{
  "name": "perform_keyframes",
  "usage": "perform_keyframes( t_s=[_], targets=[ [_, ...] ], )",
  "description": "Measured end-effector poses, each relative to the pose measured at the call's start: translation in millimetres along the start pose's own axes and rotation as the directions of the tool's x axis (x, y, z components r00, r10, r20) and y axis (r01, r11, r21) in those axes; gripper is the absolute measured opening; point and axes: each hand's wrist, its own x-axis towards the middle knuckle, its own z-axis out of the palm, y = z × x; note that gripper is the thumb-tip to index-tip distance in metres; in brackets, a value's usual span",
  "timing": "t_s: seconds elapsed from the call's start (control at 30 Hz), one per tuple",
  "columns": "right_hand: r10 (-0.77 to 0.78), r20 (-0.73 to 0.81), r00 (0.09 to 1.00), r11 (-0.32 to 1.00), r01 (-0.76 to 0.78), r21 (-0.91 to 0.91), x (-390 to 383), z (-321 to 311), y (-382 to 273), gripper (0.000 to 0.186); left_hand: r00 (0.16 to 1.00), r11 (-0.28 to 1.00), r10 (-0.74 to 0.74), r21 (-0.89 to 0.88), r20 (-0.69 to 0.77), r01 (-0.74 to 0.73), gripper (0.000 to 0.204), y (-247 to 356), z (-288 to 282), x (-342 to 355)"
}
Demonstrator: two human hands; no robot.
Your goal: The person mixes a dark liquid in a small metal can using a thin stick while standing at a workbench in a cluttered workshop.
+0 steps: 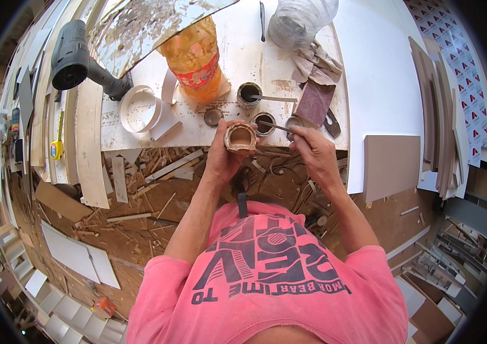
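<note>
In the head view, the left hand (pixel 220 153) curls around a small round container (pixel 240 137), its mouth tipped toward the camera and brown matter showing inside, right at the front edge of the workbench (pixel 189 137). The right hand (pixel 317 152) pinches a thin stick (pixel 278 126) between thumb and fingers, the far end over the mouth of a front jar (pixel 264 124) with dark contents (whether it dips in, I cannot tell). That jar stands close to the edge, just right of the container; behind it a rear jar (pixel 249 94) carries a pale stick (pixel 277 98) across its rim. Left of these lie a round lid (pixel 213 117) and a white ring (pixel 156 113), with an orange bottle (pixel 200 63) rising behind the lid. Beyond the right hand, a dark red block (pixel 315 103) narrows the space, while farther right a broad white panel (pixel 378 80) offers the widest open stretch; below the bench edge, wood offcuts (pixel 169 169) litter the floor
</note>
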Motion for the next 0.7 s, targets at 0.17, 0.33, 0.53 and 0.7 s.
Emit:
perform_keyframes(
  t_s=[0.17, 0.33, 0.53, 0.7],
  targets=[
    [0.151, -0.009, 0.988, 0.988, -0.152, -0.009, -0.7, 3.5, 7.9, 0.023, 1.0, 1.0, 0.002, 0.005, -0.013, -0.001, 0.047, -0.5, 2.4, -0.7],
    [0.272, 0.007, 0.962, 0.962, -0.272, -0.027, -9.1, -16.5, -2.3, 0.022, 1.0, 1.0, 0.009, 0.002, -0.014, -0.009, 0.048, -1.5, 1.4, 0.5],
    [0.128, -0.061, 0.99, 0.979, -0.117, 0.166, -18.8, -32.0, -26.4, 0.021, 1.0, 0.999, 0.021, 0.04, 0.021, -0.022, 0.049, 1.2, -0.2, 0.6],
    [-0.259, 0.182, 0.949, 0.96, 0.273, -0.06, -12.4, -37.0, -65.8, 0.025, 1.0, 0.996, -0.004, 0.086, 0.023, 0.002, 0.047, 4.4, 7.7, -0.8]
  ],
)
